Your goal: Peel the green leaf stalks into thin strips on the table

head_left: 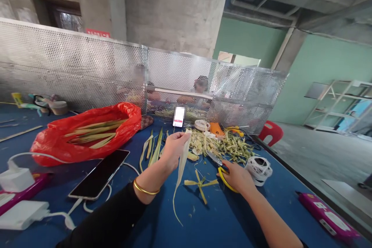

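Pinched at its top between the thumb and fingers of my left hand (pixel 172 148), a long pale leaf strip (pixel 182 162) hangs down with its thin end curling near the table. My right hand (pixel 238 177) is closed around yellow-handled scissors (pixel 223 178), whose metal blades point away to the upper left. Between the hands, a cross-shaped piece of folded leaf strips (pixel 201 183) lies flat on the blue table (pixel 203 224). Behind it sits a heap of leaf trimmings (pixel 235 147). Several green leaf strips (pixel 157 147) lie beyond my left wrist.
A red plastic bag (pixel 55 151) holding long leaves, a black phone (pixel 100 174) and white chargers (pixel 23 215) with cables occupy the left. A lit phone (pixel 178 116) stands by the perforated divider (pixel 180 69). Right are a white roll (pixel 259 170) and a purple packet (pixel 327 215).
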`<state>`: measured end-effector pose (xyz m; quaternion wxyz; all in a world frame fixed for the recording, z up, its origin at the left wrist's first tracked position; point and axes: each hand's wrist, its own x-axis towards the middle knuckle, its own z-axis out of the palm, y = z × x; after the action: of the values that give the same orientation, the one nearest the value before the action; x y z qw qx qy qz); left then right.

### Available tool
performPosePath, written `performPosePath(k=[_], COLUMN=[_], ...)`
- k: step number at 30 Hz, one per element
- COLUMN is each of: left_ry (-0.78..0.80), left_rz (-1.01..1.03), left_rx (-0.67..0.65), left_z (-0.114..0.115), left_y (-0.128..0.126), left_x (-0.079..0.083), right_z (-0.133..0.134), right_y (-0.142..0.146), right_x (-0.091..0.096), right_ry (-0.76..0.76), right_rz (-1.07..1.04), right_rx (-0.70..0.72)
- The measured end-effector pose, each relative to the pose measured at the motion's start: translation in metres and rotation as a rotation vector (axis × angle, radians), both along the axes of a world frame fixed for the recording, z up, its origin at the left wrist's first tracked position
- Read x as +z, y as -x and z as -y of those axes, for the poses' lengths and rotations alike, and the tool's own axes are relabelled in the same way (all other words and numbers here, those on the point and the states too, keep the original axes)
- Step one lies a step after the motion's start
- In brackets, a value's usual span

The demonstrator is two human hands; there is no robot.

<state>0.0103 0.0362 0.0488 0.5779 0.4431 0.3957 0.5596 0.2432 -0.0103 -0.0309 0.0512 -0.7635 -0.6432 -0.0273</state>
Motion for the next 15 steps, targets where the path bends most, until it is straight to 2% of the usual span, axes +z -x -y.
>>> performPosePath(k=[4,8,10,12,13,15], left_ry=[-0.041,-0.108,-0.141,-0.186,-0.218,-0.28], left_rz=[-0.024,-0.084,-0.155,-0.245,-0.294,-0.391], left_rx=[-0.005,-0.086,-0.163,-0.23,-0.255,-0.295], left_z=[0.002,0.009,0.013,0.015,0.016,0.016], left_y=[-0.002,-0.007,-0.009,-0.01,-0.01,-0.009], left_x=[-0.002,-0.002,-0.001,0.001,0.002,0.004], right_z=[0.005,0.012,0.013,0.011,0.009,0.003], right_y=[0.003,0.022,0.038,0.054,0.061,0.069], right_x=[0.008,0.037,0.057,0.074,0.079,0.081], right_ry=[0.012,-0.066,-0.267,-0.374,-0.427,-0.462], right_rz=[0.027,-0.009,-0.384,-0.77,-0.88,-0.973], right_rx=[0.029,0.078,0.19,0.292,0.326,0.378])
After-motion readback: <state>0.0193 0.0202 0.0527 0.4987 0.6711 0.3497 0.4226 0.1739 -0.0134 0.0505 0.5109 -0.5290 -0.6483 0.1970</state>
